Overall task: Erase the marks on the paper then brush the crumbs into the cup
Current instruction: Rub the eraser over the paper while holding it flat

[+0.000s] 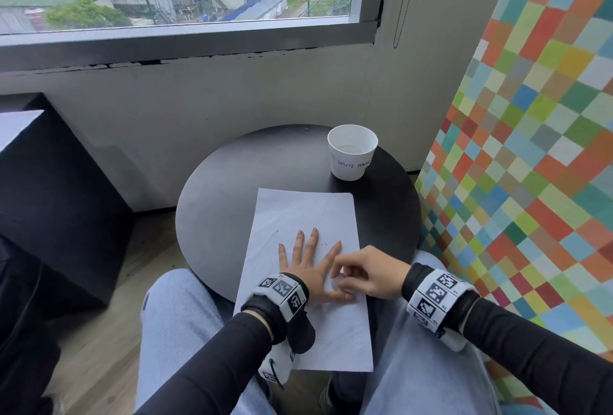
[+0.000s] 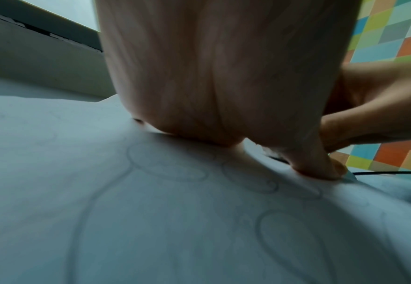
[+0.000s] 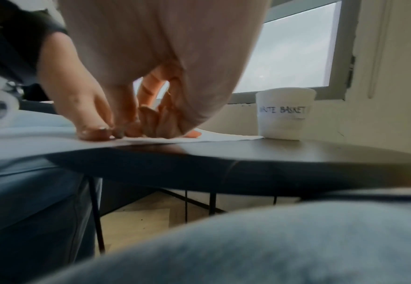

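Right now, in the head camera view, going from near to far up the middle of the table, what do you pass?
Near edge of the paper hanging over the lap → left hand flat on the sheet → eraser crumbs → white cup marked waste basket → far rim of the round table.

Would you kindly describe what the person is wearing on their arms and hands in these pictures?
Both arms are in long black sleeves. Each wrist carries a white band with square black-and-white coded markers, over a black strap: one by the left hand, one by the right hand. A small camera pod hangs under the left band. The hands are bare, with painted nails.
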Demonstrator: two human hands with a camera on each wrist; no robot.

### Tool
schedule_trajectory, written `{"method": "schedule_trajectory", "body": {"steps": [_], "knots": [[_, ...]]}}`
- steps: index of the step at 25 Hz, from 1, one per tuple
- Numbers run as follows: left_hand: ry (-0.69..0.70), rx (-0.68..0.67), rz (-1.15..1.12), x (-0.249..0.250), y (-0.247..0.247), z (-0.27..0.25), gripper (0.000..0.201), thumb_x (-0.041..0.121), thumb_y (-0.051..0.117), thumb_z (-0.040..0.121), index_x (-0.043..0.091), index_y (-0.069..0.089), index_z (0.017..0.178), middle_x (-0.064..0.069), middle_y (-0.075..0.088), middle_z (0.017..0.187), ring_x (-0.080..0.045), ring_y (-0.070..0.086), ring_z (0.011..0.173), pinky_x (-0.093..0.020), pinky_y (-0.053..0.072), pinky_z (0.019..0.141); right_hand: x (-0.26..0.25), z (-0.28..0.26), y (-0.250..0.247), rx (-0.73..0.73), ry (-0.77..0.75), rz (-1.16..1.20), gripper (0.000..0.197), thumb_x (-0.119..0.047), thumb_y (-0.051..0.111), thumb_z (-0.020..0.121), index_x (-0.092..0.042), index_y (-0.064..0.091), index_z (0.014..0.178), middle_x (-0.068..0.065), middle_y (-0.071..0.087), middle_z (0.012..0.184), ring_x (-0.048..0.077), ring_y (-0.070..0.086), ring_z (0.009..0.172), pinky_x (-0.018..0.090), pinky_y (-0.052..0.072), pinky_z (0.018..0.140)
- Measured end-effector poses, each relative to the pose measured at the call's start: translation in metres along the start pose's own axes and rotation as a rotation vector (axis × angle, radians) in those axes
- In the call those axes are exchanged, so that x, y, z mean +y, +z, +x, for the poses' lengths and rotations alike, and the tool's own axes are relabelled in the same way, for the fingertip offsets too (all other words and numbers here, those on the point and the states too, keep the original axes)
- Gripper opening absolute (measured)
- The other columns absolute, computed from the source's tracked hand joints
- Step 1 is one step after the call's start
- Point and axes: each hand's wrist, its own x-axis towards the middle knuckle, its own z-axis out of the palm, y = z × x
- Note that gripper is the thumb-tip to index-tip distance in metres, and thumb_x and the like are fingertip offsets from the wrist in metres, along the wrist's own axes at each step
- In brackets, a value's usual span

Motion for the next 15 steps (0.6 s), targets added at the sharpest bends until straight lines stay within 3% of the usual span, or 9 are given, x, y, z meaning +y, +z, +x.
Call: {"method": "schedule_trajectory", "body": {"steps": [3, 7, 11, 14, 15], "knots": [[-0.007, -0.002, 0.004, 0.001, 0.000, 0.000, 0.107, 0.089, 0.042, 0.074, 0.047, -0.020, 0.150, -0.004, -0.037, 0.157, -0.030, -0.037, 0.142, -0.064, -0.016, 0.113, 0.008, 0.004, -0.007, 0.161, 0.098, -0.014, 0.010, -0.023, 0.066, 0.086, -0.017, 0.059, 0.089, -0.008, 0.052, 0.062, 0.005, 0.048, 0.056, 0.018, 0.037, 0.061], [-0.005, 0.012, -0.005, 0.001, 0.000, -0.001, 0.105, 0.087, 0.045, 0.075, 0.047, -0.017, 0.151, -0.004, -0.035, 0.158, -0.031, -0.035, 0.143, -0.064, -0.014, 0.114, 0.001, 0.002, 0.005, 0.030, -0.017, -0.031, 0.011, -0.026, 0.064, 0.087, -0.016, 0.060, 0.092, -0.012, 0.050, 0.063, 0.001, 0.046, 0.056, 0.013, 0.036, 0.060], [-0.003, -0.001, 0.002, 0.000, 0.001, -0.001, 0.107, 0.088, 0.043, 0.075, 0.046, -0.020, 0.150, -0.004, -0.037, 0.157, -0.030, -0.036, 0.143, -0.064, -0.015, 0.113, 0.009, 0.007, -0.004, 0.167, 0.088, -0.061, 0.008, -0.022, 0.064, 0.087, -0.018, 0.057, 0.090, -0.010, 0.048, 0.060, 0.003, 0.044, 0.054, 0.023, 0.036, 0.061], [0.001, 0.017, -0.004, 0.000, 0.002, 0.000, 0.105, 0.086, 0.044, 0.076, 0.046, -0.018, 0.151, -0.004, -0.036, 0.157, -0.031, -0.035, 0.143, -0.064, -0.014, 0.113, 0.001, 0.004, 0.005, 0.043, 0.000, -0.033, 0.011, -0.025, 0.065, 0.088, -0.016, 0.060, 0.090, -0.010, 0.051, 0.063, 0.006, 0.046, 0.055, 0.014, 0.036, 0.059], [-0.001, 0.015, -0.003, 0.000, 0.001, 0.000, 0.106, 0.087, 0.043, 0.075, 0.046, -0.019, 0.151, -0.004, -0.036, 0.157, -0.031, -0.035, 0.143, -0.064, -0.014, 0.113, 0.001, 0.005, 0.004, 0.062, 0.014, -0.031, 0.011, -0.025, 0.066, 0.087, -0.017, 0.060, 0.090, -0.011, 0.051, 0.063, 0.004, 0.047, 0.055, 0.014, 0.036, 0.059]]}}
